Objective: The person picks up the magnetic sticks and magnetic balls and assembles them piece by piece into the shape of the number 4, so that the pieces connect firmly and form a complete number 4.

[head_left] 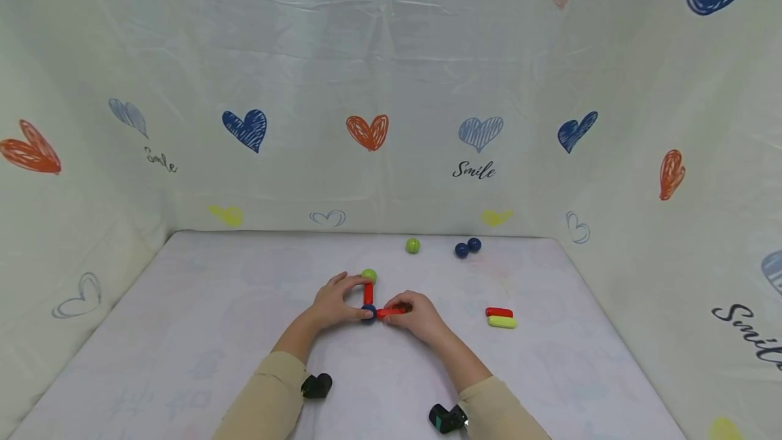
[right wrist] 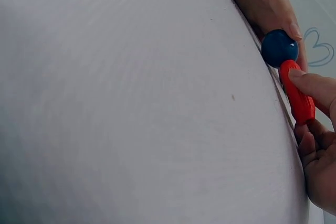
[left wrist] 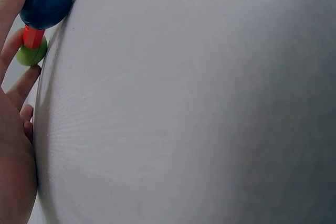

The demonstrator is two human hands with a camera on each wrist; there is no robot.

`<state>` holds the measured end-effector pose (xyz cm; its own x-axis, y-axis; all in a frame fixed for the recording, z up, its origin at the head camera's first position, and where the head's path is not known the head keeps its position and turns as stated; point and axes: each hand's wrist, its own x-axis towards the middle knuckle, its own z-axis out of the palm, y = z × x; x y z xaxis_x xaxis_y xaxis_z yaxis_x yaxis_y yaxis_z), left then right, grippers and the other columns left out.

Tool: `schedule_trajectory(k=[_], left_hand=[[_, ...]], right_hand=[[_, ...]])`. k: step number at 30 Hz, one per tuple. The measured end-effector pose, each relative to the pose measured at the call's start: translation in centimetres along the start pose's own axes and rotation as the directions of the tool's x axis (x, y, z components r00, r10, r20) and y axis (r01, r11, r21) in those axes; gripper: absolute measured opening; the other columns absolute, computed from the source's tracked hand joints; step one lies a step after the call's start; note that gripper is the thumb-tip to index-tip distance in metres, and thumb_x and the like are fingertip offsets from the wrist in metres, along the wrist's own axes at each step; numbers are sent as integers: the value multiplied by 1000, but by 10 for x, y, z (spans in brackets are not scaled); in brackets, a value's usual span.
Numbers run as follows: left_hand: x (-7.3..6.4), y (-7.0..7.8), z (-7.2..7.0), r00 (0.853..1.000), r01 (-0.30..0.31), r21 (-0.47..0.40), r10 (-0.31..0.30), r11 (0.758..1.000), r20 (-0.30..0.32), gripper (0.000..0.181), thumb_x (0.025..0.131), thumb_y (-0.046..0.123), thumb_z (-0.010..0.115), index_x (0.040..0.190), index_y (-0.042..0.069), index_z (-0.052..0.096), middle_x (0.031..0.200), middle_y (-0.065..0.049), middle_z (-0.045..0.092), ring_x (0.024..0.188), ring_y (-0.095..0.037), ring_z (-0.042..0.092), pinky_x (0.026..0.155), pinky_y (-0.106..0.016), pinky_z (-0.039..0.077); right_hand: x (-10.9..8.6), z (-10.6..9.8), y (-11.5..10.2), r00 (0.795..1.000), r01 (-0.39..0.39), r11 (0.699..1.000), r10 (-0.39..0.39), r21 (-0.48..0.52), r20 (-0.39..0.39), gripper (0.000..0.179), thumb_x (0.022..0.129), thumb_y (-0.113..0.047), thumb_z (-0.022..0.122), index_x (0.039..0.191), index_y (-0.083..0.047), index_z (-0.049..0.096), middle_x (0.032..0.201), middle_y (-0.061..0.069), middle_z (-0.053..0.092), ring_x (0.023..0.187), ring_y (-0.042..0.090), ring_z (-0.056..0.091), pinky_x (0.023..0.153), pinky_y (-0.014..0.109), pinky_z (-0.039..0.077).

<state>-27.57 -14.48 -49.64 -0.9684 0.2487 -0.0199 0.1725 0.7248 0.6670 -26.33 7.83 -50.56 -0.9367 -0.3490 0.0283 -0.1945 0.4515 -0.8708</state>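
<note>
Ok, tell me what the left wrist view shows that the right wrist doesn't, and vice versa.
Left wrist only: the linking red rod between blue ball and green ball. Right wrist only: the right hand and a printed heart outline. Both: the blue ball, the left hand, and at least one end of the held red rod.

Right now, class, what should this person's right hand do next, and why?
Probably loosen the right hand from the red rod it pinches: one tip meets the blue ball that the left hand holds, while the other end bears no ball.
</note>
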Motion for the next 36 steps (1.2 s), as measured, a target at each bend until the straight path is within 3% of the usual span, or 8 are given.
schedule_trajectory(k=[6,18,28,36], left_hand=[[2,1,3,1000,-17,-10,17,1000,-6,65,72,37,85,131,24,60,144,-9,49,142,-40,23,105,-70,22],[5,5,7,1000,6,-27,-7,1000,-2,65,73,35,85,132,23,59,146,-11,47,142,-39,23,105,-70,22],[5,-3,6,1000,4,-24,-4,1000,-13,66,72,36,84,132,22,59,146,-11,45,141,-39,23,105,-69,22],[-1,-1,8,999,43,-56,-45,998,-23,63,75,33,83,133,23,60,146,-10,46,142,-40,20,104,-71,25]], right_hand=[[-2,-3,0,1000,-14,1000,14,-4,-5,20,80,-14,81,98,-10,74,87,-2,60,79,16,52,69,30,44],[-4,-13,6,1000,-7,1000,7,-12,-5,25,77,-5,80,100,-8,73,85,-2,61,73,14,52,64,25,45],[-3,-14,7,1000,-19,999,18,41,23,23,80,-7,79,102,-8,71,83,-2,60,73,15,53,65,26,47],[-3,-8,7,1000,-16,997,15,70,14,22,80,-5,79,100,-7,71,80,-2,59,70,14,51,61,24,44]])
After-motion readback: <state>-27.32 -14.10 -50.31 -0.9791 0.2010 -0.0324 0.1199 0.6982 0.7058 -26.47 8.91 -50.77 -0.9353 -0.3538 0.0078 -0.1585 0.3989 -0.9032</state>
